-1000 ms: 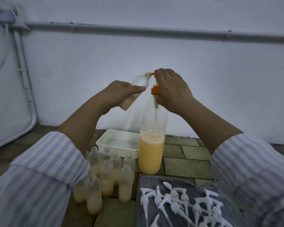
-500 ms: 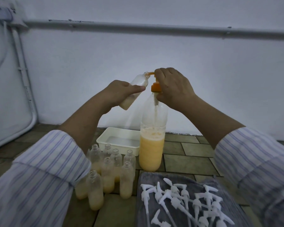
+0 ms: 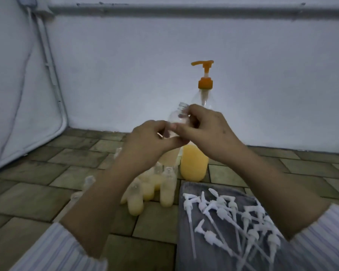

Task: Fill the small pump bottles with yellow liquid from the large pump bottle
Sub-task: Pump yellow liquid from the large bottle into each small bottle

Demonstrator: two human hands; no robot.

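Note:
The large pump bottle (image 3: 194,165) stands on the tiled floor, its lower part full of yellow liquid, its orange pump head (image 3: 205,75) raised and untouched. In front of it both my hands hold one small clear bottle (image 3: 177,119), mouth up and tilted. My left hand (image 3: 151,139) grips its lower part and my right hand (image 3: 205,128) pinches its upper side near the neck. Whether this bottle holds liquid is hidden by my fingers. Several small bottles (image 3: 166,190) with yellow liquid stand uncapped on the floor below my left forearm.
A grey cloth (image 3: 188,241) at the lower right carries several white pump tops (image 3: 233,214). A white wall runs close behind the large bottle, with a pipe along its top. A pale padded panel leans at the left.
My right hand left the orange pump head, which rose. Both hands came down and now hold a small bottle together in front of the large bottle. The view tilted down.

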